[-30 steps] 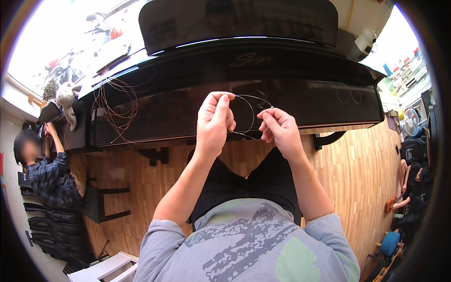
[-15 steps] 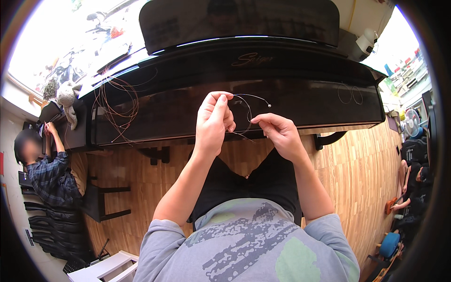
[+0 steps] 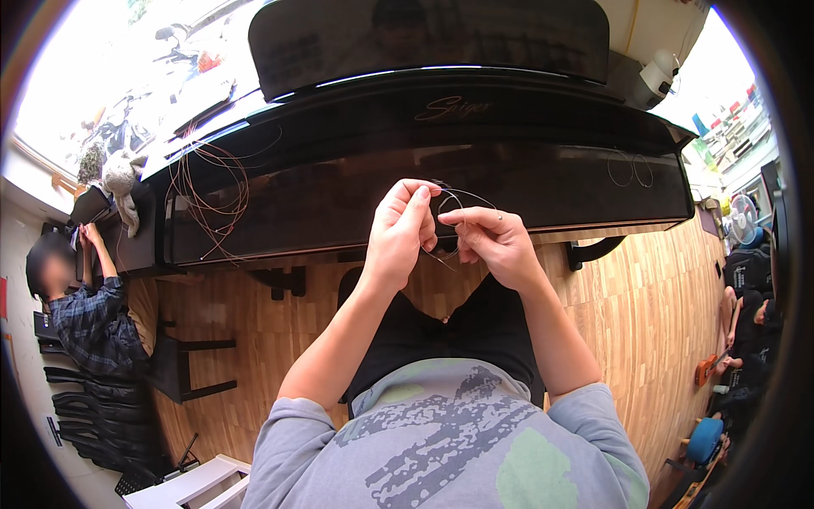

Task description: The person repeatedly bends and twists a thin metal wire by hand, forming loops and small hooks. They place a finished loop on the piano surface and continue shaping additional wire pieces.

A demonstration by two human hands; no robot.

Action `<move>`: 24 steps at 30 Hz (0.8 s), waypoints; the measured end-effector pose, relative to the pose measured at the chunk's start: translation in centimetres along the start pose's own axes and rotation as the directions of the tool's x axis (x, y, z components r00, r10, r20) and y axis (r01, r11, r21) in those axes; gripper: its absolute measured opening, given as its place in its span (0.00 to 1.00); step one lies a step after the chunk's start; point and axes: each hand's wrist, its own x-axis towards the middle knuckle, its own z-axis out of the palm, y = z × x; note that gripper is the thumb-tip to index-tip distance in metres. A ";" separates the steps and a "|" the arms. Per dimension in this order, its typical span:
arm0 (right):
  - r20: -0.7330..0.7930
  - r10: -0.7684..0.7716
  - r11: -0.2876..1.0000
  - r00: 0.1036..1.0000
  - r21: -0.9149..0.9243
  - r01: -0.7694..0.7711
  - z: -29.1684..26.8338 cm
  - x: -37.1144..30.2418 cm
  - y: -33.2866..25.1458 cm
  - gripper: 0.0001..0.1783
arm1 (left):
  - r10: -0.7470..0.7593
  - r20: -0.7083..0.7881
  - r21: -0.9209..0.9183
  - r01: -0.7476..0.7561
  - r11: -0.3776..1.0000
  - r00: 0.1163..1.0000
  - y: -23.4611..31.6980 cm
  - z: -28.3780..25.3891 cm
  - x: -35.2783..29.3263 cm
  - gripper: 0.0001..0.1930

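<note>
Head view: a glossy black piano (image 3: 314, 182) spans the upper frame above a striped, pale-brown wooden floor (image 3: 627, 314). Copper-coloured wire (image 3: 246, 188) lies in loose coils at upper left. Near the centre, your thin, shiny metal string (image 3: 469, 195) curves into a small loop between your hands. Your left hand (image 3: 403, 233) pinches it, thumb against forefinger; your right hand (image 3: 493, 248) bends its fingers at the loop, whether gripping cannot be told.
</note>
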 end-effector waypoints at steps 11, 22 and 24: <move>-0.090 -0.179 0.983 0.980 -0.040 0.177 1.4 0.4 0.9 0.21 | 0.159 -0.062 0.251 -0.139 0.958 0.985 -0.6 0.3 -0.4 0.07; -0.327 -0.436 0.816 0.838 -0.536 0.215 2.4 0.3 0.9 0.13 | 0.220 -0.064 0.329 -0.187 0.925 0.973 -0.9 0.7 -0.7 0.07; -0.318 -0.519 0.734 0.793 -0.641 0.224 2.4 0.2 0.8 0.12 | 0.235 -0.075 0.341 -0.197 0.919 0.969 -0.8 0.6 -0.7 0.08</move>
